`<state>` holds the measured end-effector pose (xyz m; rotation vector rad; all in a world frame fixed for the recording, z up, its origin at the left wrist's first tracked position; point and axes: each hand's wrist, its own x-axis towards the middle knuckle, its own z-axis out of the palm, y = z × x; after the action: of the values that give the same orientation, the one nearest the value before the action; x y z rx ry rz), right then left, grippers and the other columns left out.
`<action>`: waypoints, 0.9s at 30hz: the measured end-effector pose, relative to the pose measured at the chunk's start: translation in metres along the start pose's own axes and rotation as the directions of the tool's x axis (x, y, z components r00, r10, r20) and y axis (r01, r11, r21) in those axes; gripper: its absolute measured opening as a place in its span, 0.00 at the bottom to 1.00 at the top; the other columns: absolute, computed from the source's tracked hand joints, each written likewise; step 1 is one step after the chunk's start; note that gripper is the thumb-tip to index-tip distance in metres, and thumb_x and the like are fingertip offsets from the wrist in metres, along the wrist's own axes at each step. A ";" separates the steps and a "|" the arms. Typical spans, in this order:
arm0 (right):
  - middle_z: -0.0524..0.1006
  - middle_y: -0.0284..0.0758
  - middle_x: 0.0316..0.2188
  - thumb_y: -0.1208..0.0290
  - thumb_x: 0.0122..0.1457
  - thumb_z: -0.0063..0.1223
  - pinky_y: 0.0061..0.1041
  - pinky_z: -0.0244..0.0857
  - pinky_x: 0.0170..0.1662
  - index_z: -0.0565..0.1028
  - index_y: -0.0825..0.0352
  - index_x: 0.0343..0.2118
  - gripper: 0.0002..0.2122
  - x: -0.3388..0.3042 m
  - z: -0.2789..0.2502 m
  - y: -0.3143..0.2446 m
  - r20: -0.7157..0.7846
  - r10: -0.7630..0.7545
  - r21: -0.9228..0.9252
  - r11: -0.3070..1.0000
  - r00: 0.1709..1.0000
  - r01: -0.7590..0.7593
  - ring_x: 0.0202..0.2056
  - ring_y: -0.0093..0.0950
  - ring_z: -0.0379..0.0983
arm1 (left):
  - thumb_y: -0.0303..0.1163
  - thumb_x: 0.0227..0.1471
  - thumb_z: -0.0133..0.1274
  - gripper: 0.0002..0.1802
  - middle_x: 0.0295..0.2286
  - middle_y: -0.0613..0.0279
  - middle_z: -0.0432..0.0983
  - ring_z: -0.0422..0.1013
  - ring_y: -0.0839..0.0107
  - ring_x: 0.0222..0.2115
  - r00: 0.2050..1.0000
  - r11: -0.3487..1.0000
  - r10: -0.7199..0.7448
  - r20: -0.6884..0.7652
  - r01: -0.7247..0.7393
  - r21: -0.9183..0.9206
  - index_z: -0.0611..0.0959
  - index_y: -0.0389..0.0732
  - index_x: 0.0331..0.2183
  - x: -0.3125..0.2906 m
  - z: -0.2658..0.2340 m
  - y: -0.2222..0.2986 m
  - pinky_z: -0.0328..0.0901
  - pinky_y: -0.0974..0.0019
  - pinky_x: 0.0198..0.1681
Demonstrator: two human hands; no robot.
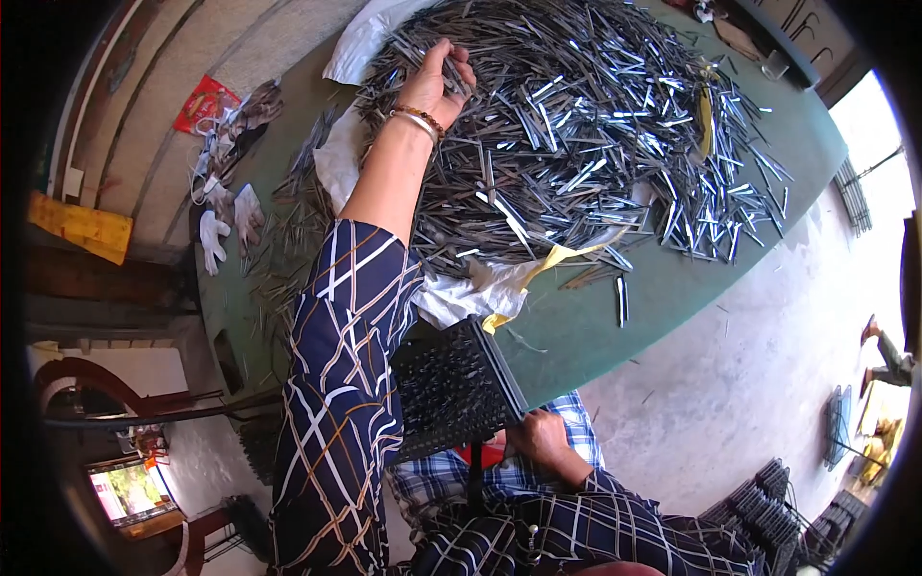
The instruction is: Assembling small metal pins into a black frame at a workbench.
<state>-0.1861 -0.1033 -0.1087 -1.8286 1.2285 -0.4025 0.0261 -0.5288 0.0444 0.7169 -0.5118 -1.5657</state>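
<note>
A large heap of thin dark metal strips (576, 125) covers much of the green table (663, 298). My left hand (442, 82), with bracelets at its wrist, reaches to the heap's far left part; its fingers curl round a few strips, partly hidden by the palm. In front of me a black rack (451, 389), set with rows of dark strip ends, leans near the table's edge. My right hand (545, 437) closes on the rack's lower right corner, its fingertips hidden behind it.
White sacking (471, 296) with a yellow edge lies under the heap's near side. Work gloves (213, 240) and a red packet (205, 104) lie at the left. Stacked dark racks (768, 509) stand on the floor at the lower right. Another person's leg (893, 355) shows at far right.
</note>
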 end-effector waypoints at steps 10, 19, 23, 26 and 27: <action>0.77 0.42 0.27 0.65 0.57 0.50 0.29 0.67 0.32 0.77 0.72 0.30 0.12 0.043 -0.183 -0.061 0.140 -0.430 0.645 0.723 0.892 0.247 0.28 0.33 0.74 | 0.33 0.50 0.55 0.08 0.25 0.62 0.70 0.66 0.72 0.26 0.978 0.977 0.204 0.046 -0.207 0.048 0.74 0.40 0.30 -0.046 0.058 -0.006 0.67 0.65 0.32; 0.75 0.35 0.39 0.54 0.63 0.37 0.30 0.61 0.48 0.73 0.65 0.41 0.19 0.249 -0.206 -0.064 -0.267 0.013 0.806 -0.546 0.964 0.230 0.40 0.29 0.69 | 0.37 0.49 0.56 0.12 0.23 0.69 0.75 0.69 0.80 0.23 0.953 0.804 0.268 0.140 -0.302 0.512 0.79 0.37 0.26 -0.113 0.094 -0.091 0.64 0.74 0.28; 0.76 0.34 0.34 0.56 0.63 0.38 0.29 0.65 0.45 0.73 0.65 0.36 0.17 0.258 -0.195 -0.065 -0.339 0.020 0.781 -0.551 0.940 0.294 0.36 0.28 0.71 | 0.34 0.47 0.59 0.10 0.25 0.69 0.76 0.69 0.83 0.25 0.880 0.621 0.404 0.250 -0.465 0.631 0.80 0.37 0.28 -0.122 0.081 -0.112 0.64 0.76 0.30; 0.76 0.35 0.36 0.59 0.63 0.36 0.29 0.66 0.44 0.73 0.66 0.37 0.16 0.262 -0.195 -0.049 -0.357 -0.067 0.782 -0.567 0.932 0.259 0.36 0.28 0.72 | 0.32 0.45 0.61 0.11 0.26 0.70 0.76 0.69 0.83 0.25 0.862 0.614 0.424 0.276 -0.498 0.613 0.80 0.37 0.30 -0.125 0.085 -0.112 0.64 0.76 0.30; 0.76 0.36 0.38 0.62 0.63 0.34 0.29 0.67 0.44 0.73 0.66 0.38 0.16 0.263 -0.197 -0.050 -0.352 -0.139 0.784 -0.584 0.925 0.211 0.37 0.28 0.73 | 0.31 0.44 0.62 0.12 0.26 0.71 0.76 0.69 0.83 0.25 0.848 0.608 0.444 0.291 -0.523 0.597 0.79 0.36 0.32 -0.128 0.088 -0.111 0.64 0.76 0.30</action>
<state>-0.1679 -0.4191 -0.0077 -0.1021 -0.1024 -1.2920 -0.1106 -0.3961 0.0489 0.9178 -1.2840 -0.8770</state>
